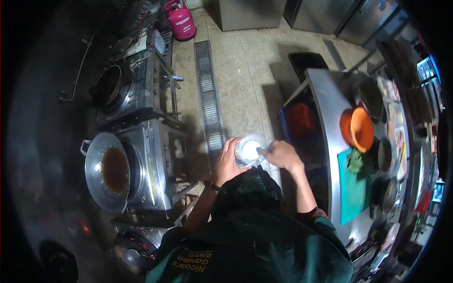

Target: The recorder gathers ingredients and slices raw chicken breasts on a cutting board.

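My left hand (228, 162) holds a small clear bowl (240, 161) from its left side and below. Bright white contents (250, 150) fill much of its middle; whether powder or liquid, I cannot tell. With its fingers closed over the bowl's right side, my right hand (283, 154) grips a thin utensil (260, 152) that dips into the white stuff. The utensil's shape is blurred and mostly covered. Both hands are in front of my body, above the floor between the stove and the worktable.
On the left stove sits a wok (93, 177) with brown liquid (116, 169); a dark pan (109, 84) is beyond it. A steel table (324, 106) at right bears orange bowls (361, 130) and a green cutting board (348, 198) with leafy greens (355, 161). A pink gas cylinder (181, 23) stands ahead.
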The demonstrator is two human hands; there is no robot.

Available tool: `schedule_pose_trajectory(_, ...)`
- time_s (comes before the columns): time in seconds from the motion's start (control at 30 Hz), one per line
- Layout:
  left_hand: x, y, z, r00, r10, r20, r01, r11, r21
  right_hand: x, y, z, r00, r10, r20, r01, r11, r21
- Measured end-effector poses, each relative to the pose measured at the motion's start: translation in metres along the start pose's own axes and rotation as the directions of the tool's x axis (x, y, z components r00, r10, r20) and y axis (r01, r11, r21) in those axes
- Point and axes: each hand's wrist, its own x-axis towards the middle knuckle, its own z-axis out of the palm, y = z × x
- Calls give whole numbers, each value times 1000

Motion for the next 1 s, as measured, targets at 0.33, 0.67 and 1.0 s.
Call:
schedule_pose_trajectory(0.33, 200, -87, -38, 992, 51, -117, -63, 993, -104, 229, -54, -97, 974, -95, 206, 170, 907, -386)
schedule_pose_trajectory(0.67, 448, -139, -134, 977, 194, 92, -175, 969, -177, 450, -101, -161, 968, -231, -100, 245, 956, 160)
schedule_pose_trajectory(1.0, 625, -237, -208, 938, -1, -346, 21, 998, 56, 745, -181, -360, 897, -427, 111, 401, 894, 198)
